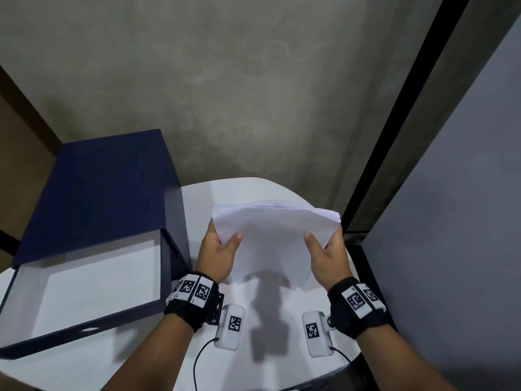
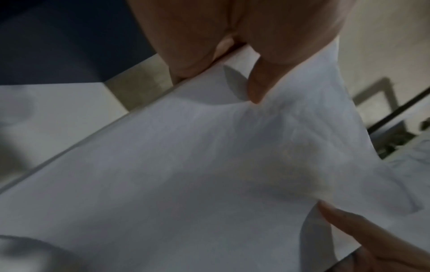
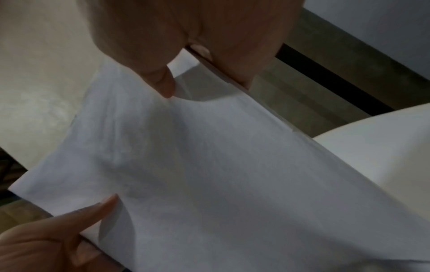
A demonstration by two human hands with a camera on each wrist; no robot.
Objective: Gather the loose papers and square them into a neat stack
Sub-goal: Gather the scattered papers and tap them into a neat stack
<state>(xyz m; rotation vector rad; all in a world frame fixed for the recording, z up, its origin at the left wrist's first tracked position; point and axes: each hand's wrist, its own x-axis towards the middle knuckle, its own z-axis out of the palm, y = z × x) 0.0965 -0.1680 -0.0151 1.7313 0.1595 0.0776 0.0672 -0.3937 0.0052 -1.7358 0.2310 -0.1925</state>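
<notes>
in the centre of the head view, the papers (image 1: 275, 244) are lifted off the white table (image 1: 197, 198), bowed between 2 hands. the left hand (image 1: 218, 253) pinches the left edge, thumb on top, and the right hand (image 1: 327, 253) pinches the right edge likewise. the far edges look fanned and uneven, so squaring seems not yet done. to do it well, i'd loosen both pinches slightly, stand the sheets upright and tap the lower edge on the table, then turn and tap a side. the open dark blue box (image 1: 93, 235) sits at lower left, apart.
</notes>
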